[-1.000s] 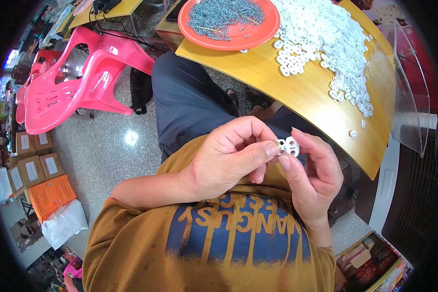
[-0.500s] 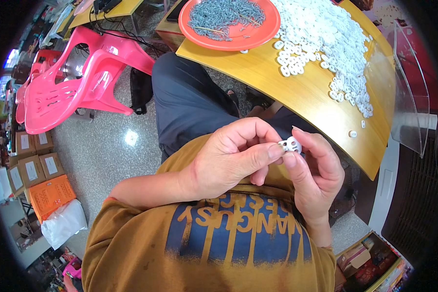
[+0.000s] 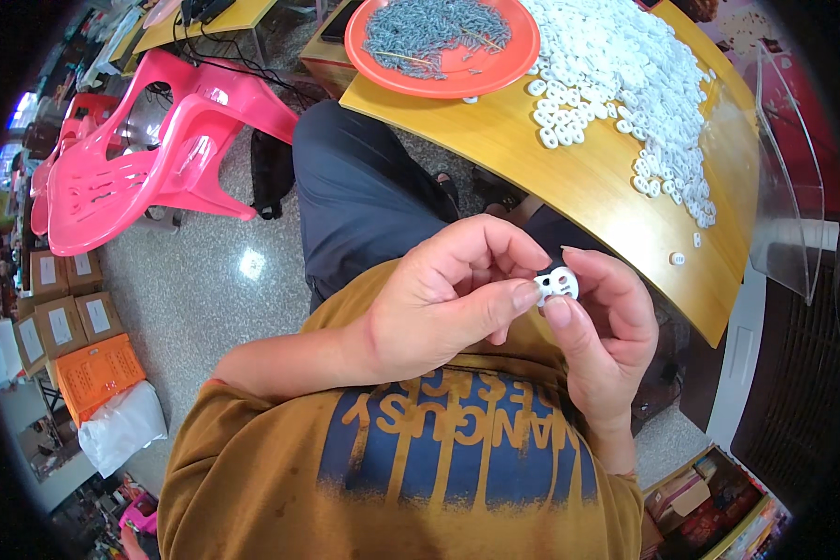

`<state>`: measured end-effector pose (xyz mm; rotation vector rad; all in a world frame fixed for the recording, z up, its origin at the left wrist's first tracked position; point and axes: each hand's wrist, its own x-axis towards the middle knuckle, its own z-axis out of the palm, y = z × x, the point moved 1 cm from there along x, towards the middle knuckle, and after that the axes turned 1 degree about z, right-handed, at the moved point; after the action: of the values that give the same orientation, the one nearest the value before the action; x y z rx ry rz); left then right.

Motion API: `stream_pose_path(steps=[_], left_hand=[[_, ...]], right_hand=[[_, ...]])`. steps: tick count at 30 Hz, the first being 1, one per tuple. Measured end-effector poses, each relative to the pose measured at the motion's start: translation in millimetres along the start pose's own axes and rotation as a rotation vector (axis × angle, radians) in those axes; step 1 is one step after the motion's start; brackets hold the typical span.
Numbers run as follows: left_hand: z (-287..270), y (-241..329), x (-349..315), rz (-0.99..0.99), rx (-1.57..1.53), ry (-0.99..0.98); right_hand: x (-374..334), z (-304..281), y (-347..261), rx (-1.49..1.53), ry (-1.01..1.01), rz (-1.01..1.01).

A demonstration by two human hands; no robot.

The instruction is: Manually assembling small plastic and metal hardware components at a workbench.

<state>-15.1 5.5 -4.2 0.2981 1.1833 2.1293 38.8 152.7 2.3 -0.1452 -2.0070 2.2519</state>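
Note:
Between my two hands, above my lap, is a small white plastic piece [image 3: 562, 281] with round holes and dark marks on its face. The thumb and fingers of my left hand [image 3: 443, 303] pinch it at its left end. My right hand [image 3: 609, 341] closes on its right side, thumb below and index finger curled behind. Whether it is one piece or two held together, I cannot tell. On the yellow table [image 3: 616, 219] lies a large heap of similar white pieces [image 3: 625, 79]. A red round plate [image 3: 411, 84] there holds many small grey screw-like parts [image 3: 439, 33].
A pink plastic chair [image 3: 173, 140] stands at the left on the speckled floor [image 3: 224, 308]. Cardboard boxes [image 3: 61, 327], an orange package [image 3: 98, 373] and a white bag [image 3: 121, 429] sit at the far left. A clear panel [image 3: 789, 159] borders the table's right edge.
The white piece has turned slightly, with more of its marked face showing. My left fingers have lifted and loosened a little around it; the right hand has barely shifted.

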Motion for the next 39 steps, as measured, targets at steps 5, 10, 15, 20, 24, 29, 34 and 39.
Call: stream_pose_path(steps=[5, 10, 15, 20, 24, 29, 34, 39], left_hand=[[0.9, -2.7, -1.2, 0.041, -0.023, 0.003], [1.1, -4.9, -2.9, 0.061, -0.006, 0.022], [2.6, -5.0, -2.4, 0.069, -0.019, 0.011], [2.9, -2.7, -2.9, 0.035, -0.001, -0.003], [4.1, -1.8, -2.1, -0.012, -0.018, 0.028], [2.3, -2.3, -1.9, -0.056, -0.120, -0.002], [1.4, -2.3, -0.8, -0.133, -0.194, -0.046], [0.9, -3.4, -1.7, -0.112, -0.163, -0.050]], right_hand=[[2.8, -0.8, 1.9, -0.093, -0.022, -0.089], [7.1, -1.2, 1.5, -0.292, -0.038, -0.270], [6.4, -3.4, -0.2, -0.346, -0.066, -0.268], [6.9, -4.4, -2.1, -0.392, -0.091, -0.330], [9.2, -4.6, -2.5, -0.355, -0.128, -0.374], [8.4, -4.7, 1.3, -0.328, -0.134, -0.357], [8.7, -7.2, 2.2, -0.300, -0.139, -0.329], [7.7, -7.1, -1.0, -0.305, -0.154, -0.299]])
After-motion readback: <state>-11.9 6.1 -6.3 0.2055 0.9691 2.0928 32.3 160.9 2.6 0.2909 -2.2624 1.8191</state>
